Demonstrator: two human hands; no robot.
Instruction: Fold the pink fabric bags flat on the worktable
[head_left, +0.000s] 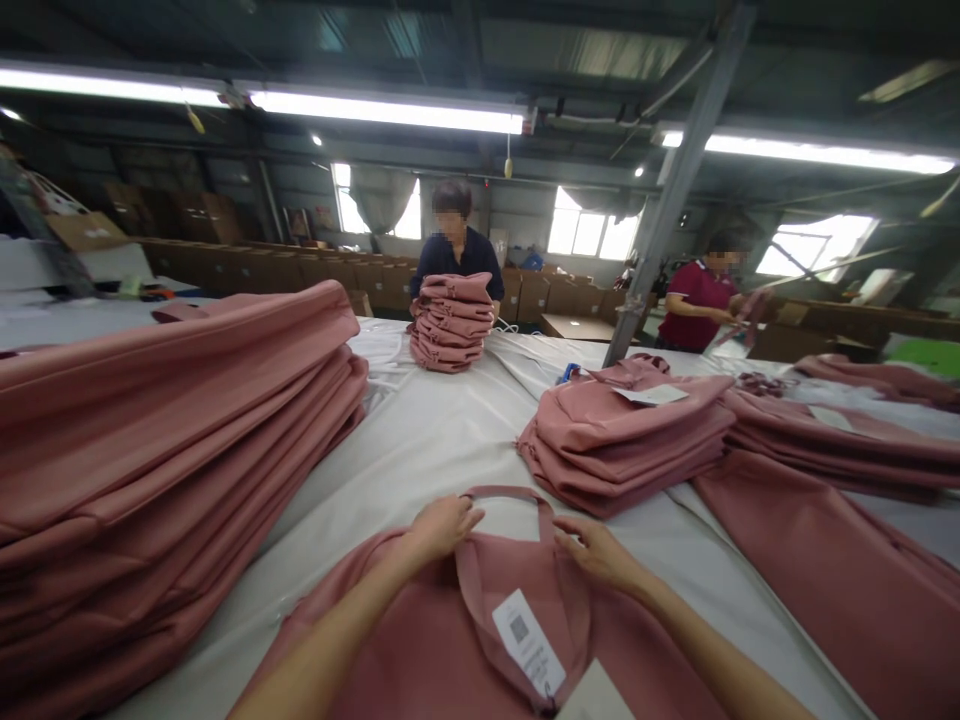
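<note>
While dusty-pink bag (397, 650) lies on tabletop (450, 430), left hand (442, 527) has fingers curled at left side of handle (506, 491), full closure unclear; right hand (604, 555) near right side, fingers loosely bent, partly open.

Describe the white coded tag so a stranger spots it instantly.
On the white table, find the nearest pink bag, with the person's left hand and right hand at its handle. The tag lies aslant on it, below both hands. Its dark square code sets it apart from the plain-looking card at its lower right.
</note>
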